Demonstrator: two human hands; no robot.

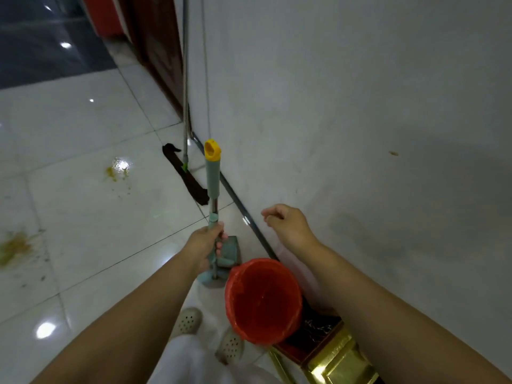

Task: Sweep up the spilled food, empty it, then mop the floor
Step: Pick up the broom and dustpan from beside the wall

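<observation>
Your left hand point(206, 242) has its grip curled round the lower shaft of the dustpan handle point(213, 189), which stands nearly upright with its yellow cap point(212, 149) at the top and the teal dustpan point(228, 252) at its foot, resting on the floor just beside the red-lined bin point(263, 300). Your right hand point(288, 221) hangs free near the wall point(360, 106), fingers loosely bent and holding nothing. Whether the pan holds any sweepings cannot be told from this angle, but yellowish food smears point(117, 169) remain on the white tile floor point(83, 217) well off to your left, with a second patch point(15, 246) near the left edge, so the floor work looks unfinished. What the coming move turns on is the flat mop point(185, 176): it leans against the wall ahead of you, beyond the dustpan, its long pole point(185, 79) running up and away along the wall corner and its dark head lying on the floor along the wall base. It lies forward and slightly left of your free right hand, which seems the readier one to take it; your left is nearer in line but occupied. Judged from here, you would need to park the dustpan first, minding that its upright handle may tip.
</observation>
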